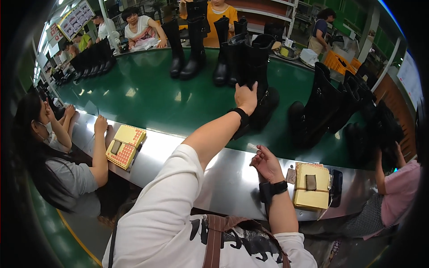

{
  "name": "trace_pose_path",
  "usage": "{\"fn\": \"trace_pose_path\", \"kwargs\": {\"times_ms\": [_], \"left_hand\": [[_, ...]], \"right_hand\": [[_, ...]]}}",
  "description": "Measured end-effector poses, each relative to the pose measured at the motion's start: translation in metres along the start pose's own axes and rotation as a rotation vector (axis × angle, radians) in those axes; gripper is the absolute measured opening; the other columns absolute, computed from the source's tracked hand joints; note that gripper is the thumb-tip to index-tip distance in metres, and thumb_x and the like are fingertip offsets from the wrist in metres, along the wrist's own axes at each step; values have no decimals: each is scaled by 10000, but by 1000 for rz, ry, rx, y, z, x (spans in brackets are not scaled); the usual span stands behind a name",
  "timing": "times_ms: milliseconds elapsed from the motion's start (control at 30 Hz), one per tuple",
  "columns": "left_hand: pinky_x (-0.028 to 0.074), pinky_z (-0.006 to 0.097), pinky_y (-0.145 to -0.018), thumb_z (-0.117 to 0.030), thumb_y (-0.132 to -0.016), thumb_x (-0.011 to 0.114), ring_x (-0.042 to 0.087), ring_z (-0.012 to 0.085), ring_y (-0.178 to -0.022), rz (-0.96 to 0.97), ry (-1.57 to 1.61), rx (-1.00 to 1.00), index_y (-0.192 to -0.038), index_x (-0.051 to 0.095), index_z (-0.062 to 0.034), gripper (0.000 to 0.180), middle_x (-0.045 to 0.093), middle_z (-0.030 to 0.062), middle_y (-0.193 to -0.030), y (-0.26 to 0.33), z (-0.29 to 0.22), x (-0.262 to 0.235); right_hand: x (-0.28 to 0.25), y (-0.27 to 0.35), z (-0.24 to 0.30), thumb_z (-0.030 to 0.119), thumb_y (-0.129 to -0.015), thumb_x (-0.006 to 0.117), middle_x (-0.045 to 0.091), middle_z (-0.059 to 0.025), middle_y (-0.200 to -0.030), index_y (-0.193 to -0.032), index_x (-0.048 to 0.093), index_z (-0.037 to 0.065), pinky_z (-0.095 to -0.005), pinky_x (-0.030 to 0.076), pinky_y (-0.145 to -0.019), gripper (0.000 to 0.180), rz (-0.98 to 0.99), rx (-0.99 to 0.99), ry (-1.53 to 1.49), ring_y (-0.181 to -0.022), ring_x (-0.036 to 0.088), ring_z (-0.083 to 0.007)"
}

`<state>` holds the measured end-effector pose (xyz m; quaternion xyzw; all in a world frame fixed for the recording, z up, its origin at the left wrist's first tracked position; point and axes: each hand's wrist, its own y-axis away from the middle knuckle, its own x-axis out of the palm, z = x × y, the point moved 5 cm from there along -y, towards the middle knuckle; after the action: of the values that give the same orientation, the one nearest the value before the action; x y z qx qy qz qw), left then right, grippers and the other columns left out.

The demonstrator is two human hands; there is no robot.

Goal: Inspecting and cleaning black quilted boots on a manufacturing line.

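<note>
My left hand (pixel 246 97) reaches forward over the green belt to a pair of tall black boots (pixel 262 67). Its fingers are closed at the lower shaft and partly hidden against the dark leather. Close to the metal edge, palm up, is my right hand (pixel 267 163) with its fingers curled in. A small pale scrap (pixel 252 146) shows by its fingertips; whether the fingers hold it is unclear. To the right of the pair, more black boots (pixel 313 107) stand on the belt.
A steel ledge (pixel 228 178) runs along the green belt (pixel 147 96). Yellow card stacks lie on it, one at right (pixel 313 196), one at left (pixel 126 147). Co-workers sit on both sides; others are across the belt. Further boots (pixel 192 58) stand at the far side.
</note>
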<state>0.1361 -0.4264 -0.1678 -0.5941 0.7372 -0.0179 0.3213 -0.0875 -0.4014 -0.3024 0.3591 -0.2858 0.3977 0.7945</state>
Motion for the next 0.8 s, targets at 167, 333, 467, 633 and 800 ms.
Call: {"fn": "trace_pose_path", "kwargs": {"times_ms": [167, 333, 467, 633, 800], "left_hand": [[435, 470, -870, -426, -842, 618, 545, 478, -967, -404, 55, 219, -934, 624, 130, 563, 573, 353, -992, -39, 8, -85], [428, 499, -867, -392, -865, 609, 546, 493, -910, -430, -42, 361, -861, 637, 108, 501, 574, 359, -936, -76, 28, -170], [455, 456, -829, -366, -854, 655, 581, 425, -890, -559, 45, 611, -890, 651, 94, 461, 605, 262, -999, -74, 58, -215], [461, 421, -840, -373, -822, 692, 586, 395, -939, -267, -89, 293, -950, 667, 75, 467, 601, 221, -1063, -65, 141, -216], [413, 402, -968, -468, -752, 723, 522, 411, -1079, -203, -243, 137, -1037, 664, 53, 597, 520, 276, -1186, -88, 188, -199]], "right_hand": [[5, 2, 2, 182, -945, 567, 565, -5, -739, -1005, 576, 36, -287, 514, -666, 158, 40, -4, -5, -679, 562, -111], [3, 2, 3, 162, -964, 518, 558, 8, -750, -1023, 585, 41, -269, 514, -680, 151, 35, -7, 31, -702, 557, -105], [4, 2, 4, 164, -963, 524, 561, 13, -752, -1025, 586, 42, -265, 514, -679, 151, 76, -17, 36, -698, 558, -101], [7, 4, 4, 168, -964, 525, 557, 10, -758, -1039, 583, 47, -269, 518, -687, 154, 78, -4, 81, -711, 559, -102], [5, 4, 4, 168, -967, 519, 552, -10, -775, -1061, 572, 40, -275, 522, -701, 167, 138, 4, 77, -725, 567, -112]]}}
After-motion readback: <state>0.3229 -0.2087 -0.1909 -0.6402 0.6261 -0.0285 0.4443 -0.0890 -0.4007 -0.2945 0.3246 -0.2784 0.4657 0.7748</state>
